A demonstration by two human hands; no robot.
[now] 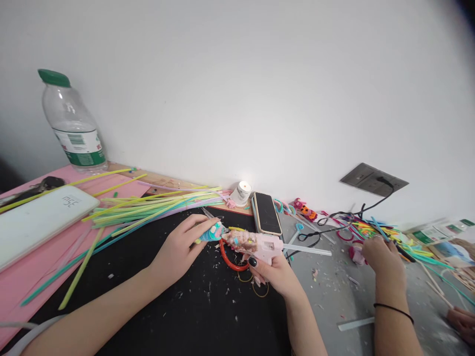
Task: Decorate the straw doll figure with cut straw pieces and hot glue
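My left hand (181, 249) lies on the black mat (193, 311) and pinches a small teal and pink craft piece (212, 232) between its fingertips. My right hand (272, 273) grips a pink glue gun (256, 243), whose nozzle points left and touches the craft piece. A clear glue stick (308, 250) sticks out of the gun's back. An orange ring (230, 260) lies on the mat under the gun.
Long coloured straws (148, 207) fan out to the left, over a pink sheet (33, 262). A white case (37, 220), a bottle (72, 126), a lit candle (241, 192) and a phone (267, 212) stand nearby. Another person's hand (384, 259) works at the right among cut straws (374, 230).
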